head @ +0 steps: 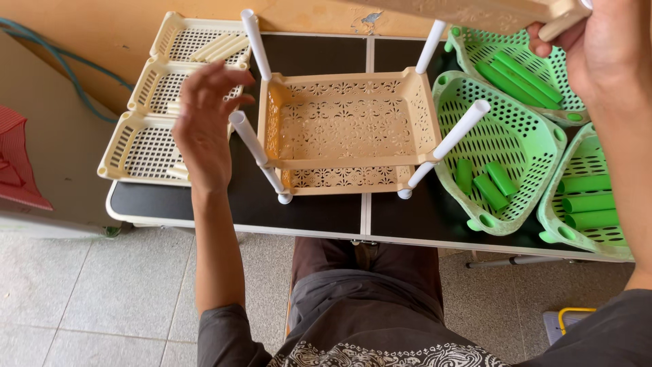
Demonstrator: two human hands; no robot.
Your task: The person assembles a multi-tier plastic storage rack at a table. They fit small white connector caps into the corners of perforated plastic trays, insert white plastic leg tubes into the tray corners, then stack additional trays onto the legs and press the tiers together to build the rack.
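Your left hand (204, 122) hovers with its fingers spread and its grip loose, holding nothing, just beside the near-left white post (255, 153) of the beige rack (346, 122) that stands in the middle of the black desk (319, 211). That rack is two perforated beige trays, one above the other, with four white posts rising from the corners of the upper tray and leaning outward a little. Your right hand (598, 41) is raised at the top right of the view, its grip pinched on the corner of another beige tray (475, 12), which it holds in the air above the far side of the rack, apart from the posts; only that tray's underside edge shows. To the left of the rack, three cream perforated trays (163, 102) lie in a row on the desk, with loose cream tubes (221, 47) in the farthest one. To the right sit green perforated trays (502, 129), overlapping, each holding short green tubes (489, 183). A red cloth (17, 156) shows at the left edge, and a tiled floor (81, 299) lies below the desk.
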